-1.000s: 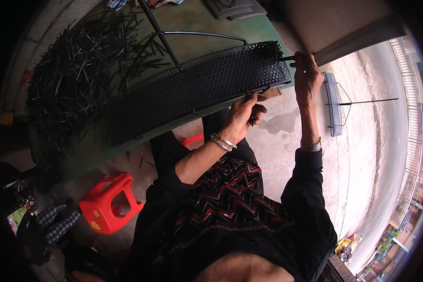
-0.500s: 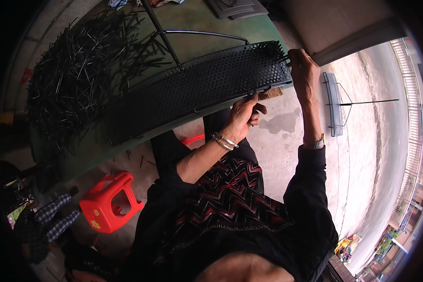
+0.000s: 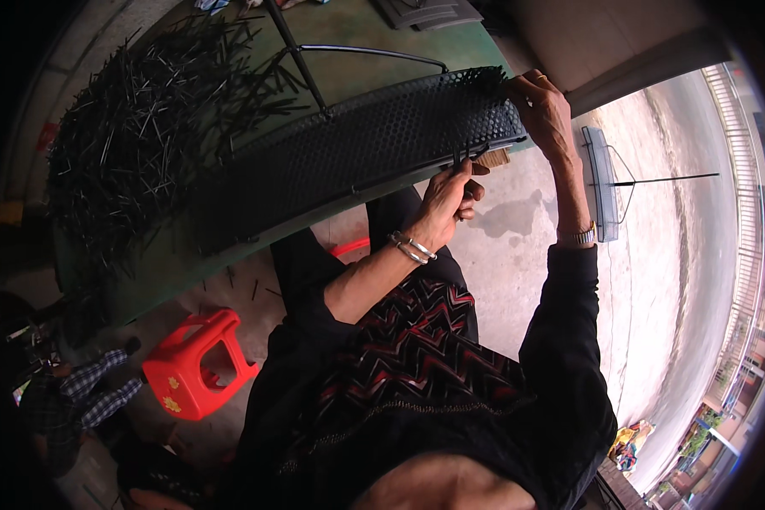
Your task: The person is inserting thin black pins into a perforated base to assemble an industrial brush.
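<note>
A long black perforated panel (image 3: 348,153) lies along the near edge of the green table (image 3: 382,59), full of small round holes. A metal rod (image 3: 291,51) and a curved brace rise from its far side. Short black strips stand in a dense tuft (image 3: 483,82) at its right end. My right hand (image 3: 542,109) is at that tuft with fingers bent together; what they pinch is hidden. Below the panel's near edge, my left hand (image 3: 449,197) is closed around a few black strips (image 3: 462,158), their tips pointing up.
A large heap of loose black strips (image 3: 136,144) covers the table's left side. Grey flat sheets (image 3: 429,13) lie at the back. A red plastic stool (image 3: 200,364) stands on the floor at lower left, near a person in checked sleeves (image 3: 93,378). Another rod-handled frame (image 3: 603,183) lies at right.
My right hand has shifted up and left, closer over the tuft at the panel's right end. My left hand, still holding the strips, has barely moved.
</note>
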A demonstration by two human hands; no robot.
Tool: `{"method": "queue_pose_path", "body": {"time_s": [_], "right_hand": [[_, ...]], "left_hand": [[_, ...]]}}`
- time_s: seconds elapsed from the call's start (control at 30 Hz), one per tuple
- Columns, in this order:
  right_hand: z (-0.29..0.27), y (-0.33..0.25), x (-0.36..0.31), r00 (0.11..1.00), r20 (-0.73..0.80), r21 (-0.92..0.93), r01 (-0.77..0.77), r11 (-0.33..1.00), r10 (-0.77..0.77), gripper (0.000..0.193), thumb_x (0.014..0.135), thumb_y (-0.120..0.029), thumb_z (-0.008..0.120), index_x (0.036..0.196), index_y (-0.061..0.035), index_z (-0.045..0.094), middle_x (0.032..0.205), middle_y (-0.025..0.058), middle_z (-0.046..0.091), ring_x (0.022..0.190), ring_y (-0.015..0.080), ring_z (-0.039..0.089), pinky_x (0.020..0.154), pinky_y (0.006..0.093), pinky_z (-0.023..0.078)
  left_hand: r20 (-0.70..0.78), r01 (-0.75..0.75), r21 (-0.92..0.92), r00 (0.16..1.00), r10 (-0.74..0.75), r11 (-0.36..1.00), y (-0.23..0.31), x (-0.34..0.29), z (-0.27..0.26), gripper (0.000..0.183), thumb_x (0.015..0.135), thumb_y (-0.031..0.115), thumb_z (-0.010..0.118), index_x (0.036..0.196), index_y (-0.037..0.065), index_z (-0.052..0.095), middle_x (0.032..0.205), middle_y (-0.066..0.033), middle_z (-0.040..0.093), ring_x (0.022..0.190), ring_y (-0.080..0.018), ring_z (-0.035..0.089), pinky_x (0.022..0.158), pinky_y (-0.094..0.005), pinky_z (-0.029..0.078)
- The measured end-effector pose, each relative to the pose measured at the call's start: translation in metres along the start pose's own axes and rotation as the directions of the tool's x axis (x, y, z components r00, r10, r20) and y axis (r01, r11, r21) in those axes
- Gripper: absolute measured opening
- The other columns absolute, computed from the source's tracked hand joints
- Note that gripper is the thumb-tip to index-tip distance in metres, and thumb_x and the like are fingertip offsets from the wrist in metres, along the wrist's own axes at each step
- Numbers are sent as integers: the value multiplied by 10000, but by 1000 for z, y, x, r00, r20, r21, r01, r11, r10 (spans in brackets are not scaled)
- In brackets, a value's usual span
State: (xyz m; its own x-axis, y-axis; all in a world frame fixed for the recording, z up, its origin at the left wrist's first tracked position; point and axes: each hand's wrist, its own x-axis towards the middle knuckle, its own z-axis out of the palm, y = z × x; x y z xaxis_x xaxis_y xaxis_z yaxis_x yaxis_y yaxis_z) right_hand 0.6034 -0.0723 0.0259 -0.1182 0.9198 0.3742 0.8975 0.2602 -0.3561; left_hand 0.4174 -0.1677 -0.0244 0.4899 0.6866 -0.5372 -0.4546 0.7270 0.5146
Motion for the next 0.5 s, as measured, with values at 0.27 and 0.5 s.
{"method": "queue_pose_path", "body": {"time_s": [0.27,0.5], "right_hand": [[15,0,-5,990,-52,-47,-135,990,132,159,868,-253,591,963,-175,692,879,56,592,784,239,603,680,342,470],[15,-13,-21,972,-131,-115,-210,971,195,205,885,-287,573,1039,-204,680,901,73,590,837,269,605,702,368,478]], "left_hand": [[-9,-29,-15,1000,28,999,2,-4,-1,331,951,388,515,967,62,570,641,12,462,475,-33,283,436,-179,240],[24,-65,15,998,64,998,1,-5,-1,353,958,401,496,975,63,596,628,36,474,466,-16,304,426,-175,228]]}}
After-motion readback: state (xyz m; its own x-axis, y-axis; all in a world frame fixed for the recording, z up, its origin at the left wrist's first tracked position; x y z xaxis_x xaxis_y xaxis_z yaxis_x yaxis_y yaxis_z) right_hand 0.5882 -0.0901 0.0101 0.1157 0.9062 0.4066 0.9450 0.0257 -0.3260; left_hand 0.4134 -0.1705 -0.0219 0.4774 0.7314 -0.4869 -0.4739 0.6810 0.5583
